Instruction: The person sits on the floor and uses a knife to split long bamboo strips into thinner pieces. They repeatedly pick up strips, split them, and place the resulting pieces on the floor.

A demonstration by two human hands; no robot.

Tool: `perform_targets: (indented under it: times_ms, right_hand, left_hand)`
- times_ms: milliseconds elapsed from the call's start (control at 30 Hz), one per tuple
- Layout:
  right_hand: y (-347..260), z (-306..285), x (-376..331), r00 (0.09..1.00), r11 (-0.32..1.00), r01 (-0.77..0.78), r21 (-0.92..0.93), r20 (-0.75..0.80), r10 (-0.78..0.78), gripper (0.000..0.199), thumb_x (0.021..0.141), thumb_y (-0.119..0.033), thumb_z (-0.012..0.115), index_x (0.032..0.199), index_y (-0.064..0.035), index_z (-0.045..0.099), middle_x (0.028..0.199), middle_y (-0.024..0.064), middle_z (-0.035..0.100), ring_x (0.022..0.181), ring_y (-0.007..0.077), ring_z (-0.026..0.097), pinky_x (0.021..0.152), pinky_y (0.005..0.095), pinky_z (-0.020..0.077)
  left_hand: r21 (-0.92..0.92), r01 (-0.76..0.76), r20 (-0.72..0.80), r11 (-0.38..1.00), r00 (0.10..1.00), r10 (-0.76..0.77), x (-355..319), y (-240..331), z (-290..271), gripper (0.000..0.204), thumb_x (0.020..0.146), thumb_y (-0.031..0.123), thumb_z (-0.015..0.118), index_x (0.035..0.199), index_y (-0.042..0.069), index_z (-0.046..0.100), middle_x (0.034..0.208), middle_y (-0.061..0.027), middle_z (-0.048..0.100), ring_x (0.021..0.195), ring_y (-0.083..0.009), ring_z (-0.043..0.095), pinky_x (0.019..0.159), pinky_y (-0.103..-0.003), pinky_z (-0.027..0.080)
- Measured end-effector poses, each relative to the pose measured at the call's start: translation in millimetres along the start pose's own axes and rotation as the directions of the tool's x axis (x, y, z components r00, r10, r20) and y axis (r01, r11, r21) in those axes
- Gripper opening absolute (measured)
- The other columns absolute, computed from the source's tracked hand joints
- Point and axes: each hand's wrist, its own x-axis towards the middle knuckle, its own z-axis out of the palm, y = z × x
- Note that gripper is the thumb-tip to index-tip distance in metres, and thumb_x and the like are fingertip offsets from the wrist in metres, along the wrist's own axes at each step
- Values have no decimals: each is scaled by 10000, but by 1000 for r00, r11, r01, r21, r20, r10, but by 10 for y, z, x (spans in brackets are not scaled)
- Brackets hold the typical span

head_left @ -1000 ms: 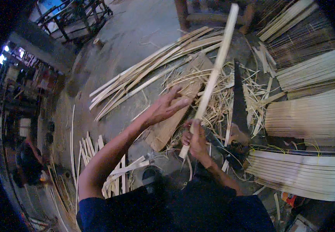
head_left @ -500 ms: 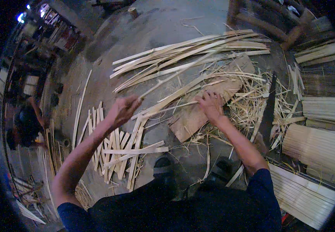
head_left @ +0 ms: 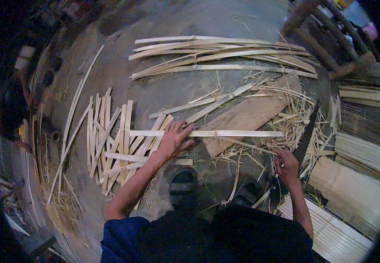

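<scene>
The left hand lies flat with fingers spread, an open grip pressing on one end of a long pale split bamboo strip. That strip runs level across a worn brown wooden plank on the grey concrete floor. The right hand is curled at the handle end of a long dark blade; whether its grip is closed I cannot tell. Short pale bamboo slats lie fanned just left of the left hand.
</scene>
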Motion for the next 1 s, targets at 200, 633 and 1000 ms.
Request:
perform_targets:
  times_ms: [200, 633, 1000]
  right_hand:
    - [-98, 241, 167, 991, 992, -126, 28, 55, 125, 367, 820, -110, 620, 1183, -78, 576, 1015, 150, 642, 855, 273, 641, 722, 337, 515]
    - [-330, 1075, 1017, 959, 997, 78, 7, 271, -77, 563, 755, -269, 719, 1260, -163, 495, 946, 117, 666, 794, 311, 654, 701, 377, 526]
    - [-745, 670, 1244, 963, 975, 224, -10, 155, -220, 404, 802, -211, 659, 1196, -181, 577, 828, 105, 608, 712, 298, 610, 603, 397, 491]
  left_hand:
    - [104, 537, -524, 837, 745, -413, -592, -194, -300, 527, 746, 146, 693, 1234, 93, 502, 1224, -170, 443, 1162, -359, 396, 959, -465, 292]
    - [-506, 755, -162, 418, 393, -905, -1316, -682, -482, 323, 904, 294, 567, 1015, -8, 598, 796, -113, 621, 722, -181, 607, 635, -318, 478]
    - [-983, -156, -123, 94, 189, -974, -786, -573, -245, 436, 852, 26, 610, 1228, -2, 392, 867, -112, 621, 793, -170, 619, 744, -309, 541]
